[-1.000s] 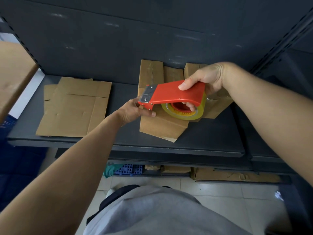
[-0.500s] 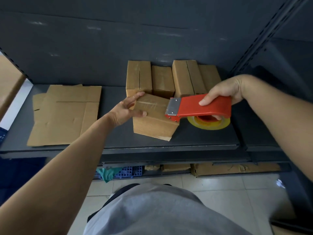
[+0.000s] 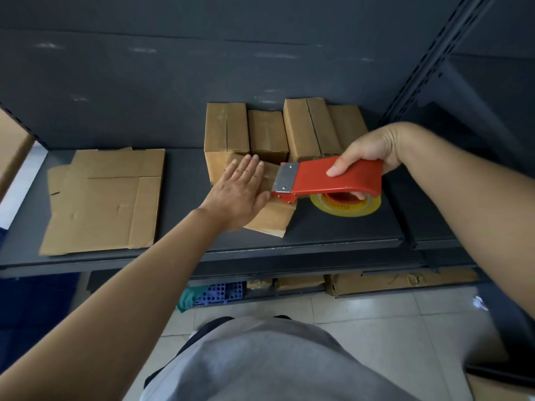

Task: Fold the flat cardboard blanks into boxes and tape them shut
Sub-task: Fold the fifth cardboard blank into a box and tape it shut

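A folded cardboard box [image 3: 275,218] lies on the dark shelf [image 3: 333,235] at the middle. My left hand [image 3: 240,192] lies flat on its top with straight fingers. My right hand [image 3: 367,151] grips the handle of a red tape dispenser [image 3: 330,178], whose metal blade sits at the box's right edge. A yellow tape roll [image 3: 346,205] hangs under the dispenser. A stack of flat cardboard blanks [image 3: 101,204] lies on the shelf to the left.
Several finished boxes [image 3: 283,131] stand in a row against the shelf's back wall. A perforated upright post [image 3: 419,70] rises at the right. Below the shelf lie a blue crate [image 3: 217,293] and more cardboard [image 3: 399,282] on a tiled floor.
The dispenser has moved right, off the box top. My left hand has shifted from the box's left side onto its top and now presses flat there.
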Tool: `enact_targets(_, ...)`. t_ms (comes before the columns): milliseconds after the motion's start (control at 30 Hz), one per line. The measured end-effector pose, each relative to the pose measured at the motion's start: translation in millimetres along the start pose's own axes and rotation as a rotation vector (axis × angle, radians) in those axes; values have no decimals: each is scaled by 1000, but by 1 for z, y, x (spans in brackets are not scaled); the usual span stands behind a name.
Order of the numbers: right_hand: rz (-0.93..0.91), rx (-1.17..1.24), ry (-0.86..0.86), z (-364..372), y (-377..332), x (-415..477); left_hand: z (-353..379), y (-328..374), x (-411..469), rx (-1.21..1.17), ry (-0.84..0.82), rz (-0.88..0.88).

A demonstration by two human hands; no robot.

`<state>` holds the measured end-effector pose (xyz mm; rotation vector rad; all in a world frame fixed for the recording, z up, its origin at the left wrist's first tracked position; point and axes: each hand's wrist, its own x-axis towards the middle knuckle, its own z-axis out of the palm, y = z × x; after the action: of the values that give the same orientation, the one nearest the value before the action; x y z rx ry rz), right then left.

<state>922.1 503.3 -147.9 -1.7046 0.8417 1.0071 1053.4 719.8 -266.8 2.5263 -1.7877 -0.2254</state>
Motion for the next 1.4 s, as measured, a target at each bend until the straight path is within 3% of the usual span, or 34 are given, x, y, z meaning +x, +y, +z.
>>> enact_targets(400,-63,103,-140,-4,29,-4,-4,3,8,-72,-86,30)
enact_targets(767,122,92,47,-5,110,-32,2,5,9,-65,-13,18)
enact_targets(1067,171,-53,115,7,86,10,5,7,10,-132,104,-7)
enact_targets(1400,136,-190,194,21,55,35,6,8,12,-115,124,-14)
